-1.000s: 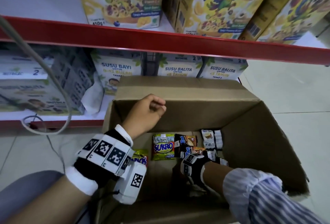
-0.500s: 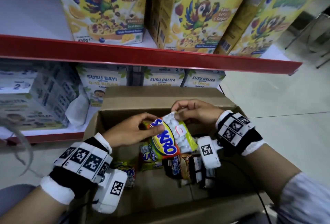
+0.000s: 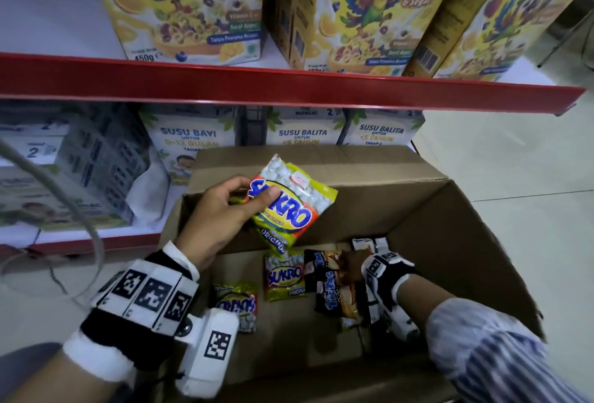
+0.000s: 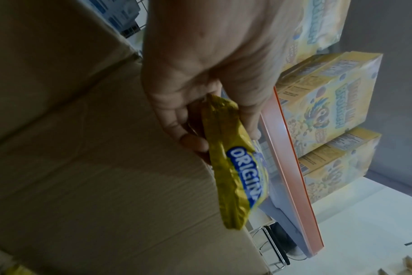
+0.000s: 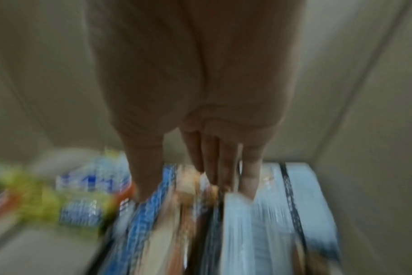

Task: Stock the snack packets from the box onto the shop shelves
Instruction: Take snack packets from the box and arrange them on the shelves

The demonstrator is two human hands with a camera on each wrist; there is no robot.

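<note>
A Sukro packet (image 3: pixel 287 203) is gripped by the left hand (image 3: pixel 214 219) at frame centre, while the right hand (image 5: pixel 200 119), blurred among packets in the box (image 3: pixel 450 226), is seen with fingers extended, grasp undeterminable.

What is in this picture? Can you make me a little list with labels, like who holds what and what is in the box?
left hand: pinches a Sukro Original packet, lifted above the box
right hand: reaches down into the cardboard box, fingers straight at the Tic Tac packets; holds nothing that shows
still in box: two more Sukro packets, dark Tic Tac packets, some white packets
upper shelf: yellow parrot cereal boxes
lower shelf: Susu Bayi and Susu Balita milk boxes
</note>
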